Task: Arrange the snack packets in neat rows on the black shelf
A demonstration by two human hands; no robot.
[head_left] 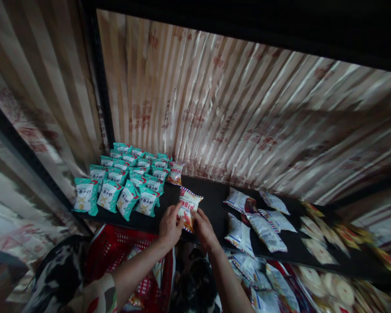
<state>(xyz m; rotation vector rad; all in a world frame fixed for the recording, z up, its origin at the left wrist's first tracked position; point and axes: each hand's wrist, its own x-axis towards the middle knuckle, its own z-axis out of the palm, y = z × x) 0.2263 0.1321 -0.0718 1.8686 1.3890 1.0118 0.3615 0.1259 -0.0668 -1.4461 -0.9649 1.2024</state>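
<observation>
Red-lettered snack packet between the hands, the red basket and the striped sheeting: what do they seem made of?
Snack packet: probably thin plastic film, softly glossy, from its puffed shape.
Red basket: likely moulded plastic, from the regular holes; finish unclear in shadow.
Striped sheeting: perhaps plastic, semi-glossy, with shiny streaks along folds; fabric possible.

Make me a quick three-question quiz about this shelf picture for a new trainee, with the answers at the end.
1. True or false: the teal packets are lined up on the left part of the shelf.
2. What do the left hand and right hand hold together? A) a teal packet; B) a packet with a striped edge; C) a book.
3. Fill in: the basket below the shelf is coloured ____.

Key: 1. True. 2. B. 3. Red.
</observation>
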